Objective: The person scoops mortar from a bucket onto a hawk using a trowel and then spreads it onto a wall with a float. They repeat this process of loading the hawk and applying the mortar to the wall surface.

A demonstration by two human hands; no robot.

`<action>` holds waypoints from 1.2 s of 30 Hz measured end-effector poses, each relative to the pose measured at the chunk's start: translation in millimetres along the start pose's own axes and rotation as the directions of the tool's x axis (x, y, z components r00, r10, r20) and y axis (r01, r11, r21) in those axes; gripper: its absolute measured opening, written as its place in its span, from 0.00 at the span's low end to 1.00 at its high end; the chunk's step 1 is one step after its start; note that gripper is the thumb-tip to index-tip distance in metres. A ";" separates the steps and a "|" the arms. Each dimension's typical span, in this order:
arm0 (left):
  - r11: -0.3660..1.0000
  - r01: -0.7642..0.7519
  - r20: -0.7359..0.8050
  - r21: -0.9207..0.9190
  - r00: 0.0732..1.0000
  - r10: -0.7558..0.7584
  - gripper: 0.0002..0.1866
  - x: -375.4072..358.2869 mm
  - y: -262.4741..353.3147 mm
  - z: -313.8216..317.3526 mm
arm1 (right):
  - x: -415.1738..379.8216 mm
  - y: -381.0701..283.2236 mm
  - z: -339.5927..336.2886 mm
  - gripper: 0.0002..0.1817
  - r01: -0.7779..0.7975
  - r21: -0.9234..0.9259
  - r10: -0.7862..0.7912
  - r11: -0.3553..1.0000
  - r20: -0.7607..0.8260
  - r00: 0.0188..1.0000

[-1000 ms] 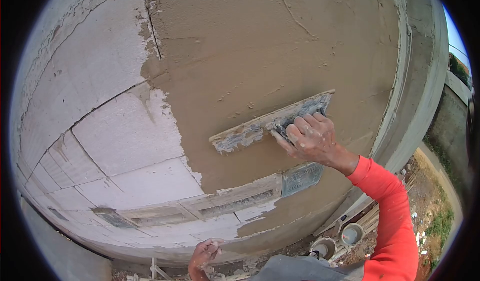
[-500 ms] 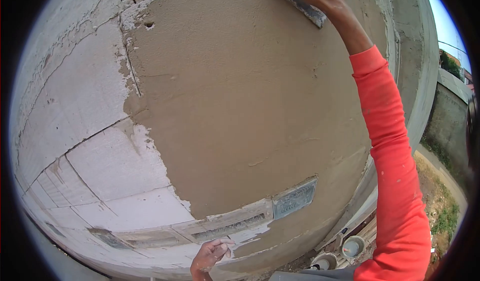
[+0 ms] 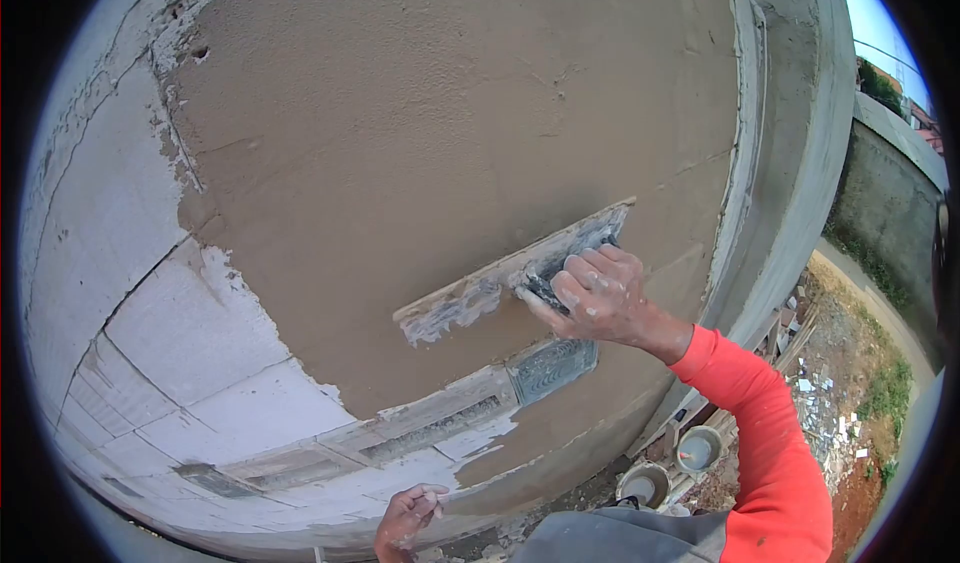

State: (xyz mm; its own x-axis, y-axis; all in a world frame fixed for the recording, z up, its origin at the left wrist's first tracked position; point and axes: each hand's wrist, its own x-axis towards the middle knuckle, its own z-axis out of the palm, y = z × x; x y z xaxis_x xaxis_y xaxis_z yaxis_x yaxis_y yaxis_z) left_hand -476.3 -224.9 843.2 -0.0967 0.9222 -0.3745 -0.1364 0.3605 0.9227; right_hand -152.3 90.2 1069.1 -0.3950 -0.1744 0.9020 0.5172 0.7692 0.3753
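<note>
My right hand (image 3: 600, 298), dusted with plaster, is closed around the dark handle of a long trowel (image 3: 470, 303). The trowel lies tilted across wet brown plaster (image 3: 400, 163), its right end higher than its left, above a ridged glass block (image 3: 555, 371). At the bottom, my left hand (image 3: 408, 518) hangs near the lower wall with its fingers curled; whether anything small is between them I cannot make out. Bare white blocks (image 3: 200, 313) show left of the plaster's ragged edge.
Two round buckets, one (image 3: 699, 449) beside the other (image 3: 643, 484), stand on the ground at the lower right near wooden planks. A concrete column (image 3: 790, 153) borders the wall on the right. Rubble (image 3: 825, 403) and a grey boundary wall (image 3: 885, 233) lie beyond.
My right hand has come down from the top of the wall with the trowel, which now sits just above the glass block. The view has shifted, and my left hand stays low with curled fingers.
</note>
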 end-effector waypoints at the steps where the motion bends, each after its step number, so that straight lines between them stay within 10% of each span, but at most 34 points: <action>1: 1.000 -0.019 0.007 0.022 1.000 0.019 0.15 11.0 15.6 6.6 | -7.9 -8.6 10.3 0.24 0.031 0.034 -0.031 0.999 0.016 0.999; 13: 0.946 -0.084 -0.016 0.314 0.995 0.094 0.23 55.8 -1.2 4.3 | 155.2 146.1 -16.2 0.22 -0.458 -0.162 0.375 0.874 -0.374 0.848; 18: 0.990 -0.060 0.120 0.131 0.992 0.045 0.19 56.8 56.6 48.6 | 200.6 216.1 -53.1 0.19 -0.605 -0.097 0.583 0.790 -0.188 0.791; 28: 0.992 -0.015 0.364 0.126 0.931 -0.032 0.14 72.3 50.2 143.1 | 14.7 246.6 -102.4 0.17 -0.750 0.166 0.723 0.641 -0.459 0.516; 33: 0.944 0.152 0.388 0.293 0.884 -0.263 0.16 100.6 -46.6 173.0 | -201.0 104.9 -100.0 0.13 -0.735 0.677 0.991 0.019 -0.110 -0.076; 35: 0.913 0.273 0.411 0.304 0.827 -0.384 0.18 104.9 -75.1 186.2 | -272.8 37.7 -105.0 0.13 -0.405 0.785 0.862 -0.470 0.309 -0.401; 36: 0.890 0.348 0.415 0.294 0.792 -0.447 0.18 107.5 -83.4 196.9 | -316.8 4.6 -108.3 0.13 -0.185 0.791 0.794 -0.583 0.508 -0.334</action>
State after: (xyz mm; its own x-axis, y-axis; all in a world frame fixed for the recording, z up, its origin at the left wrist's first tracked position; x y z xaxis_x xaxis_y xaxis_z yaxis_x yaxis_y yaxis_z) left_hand -281.2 -128.2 743.9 0.3934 0.6278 -0.6717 0.1351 0.6832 0.7176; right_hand 57.5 82.3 808.1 0.1574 0.9812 -0.1116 -0.8293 0.0700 -0.5545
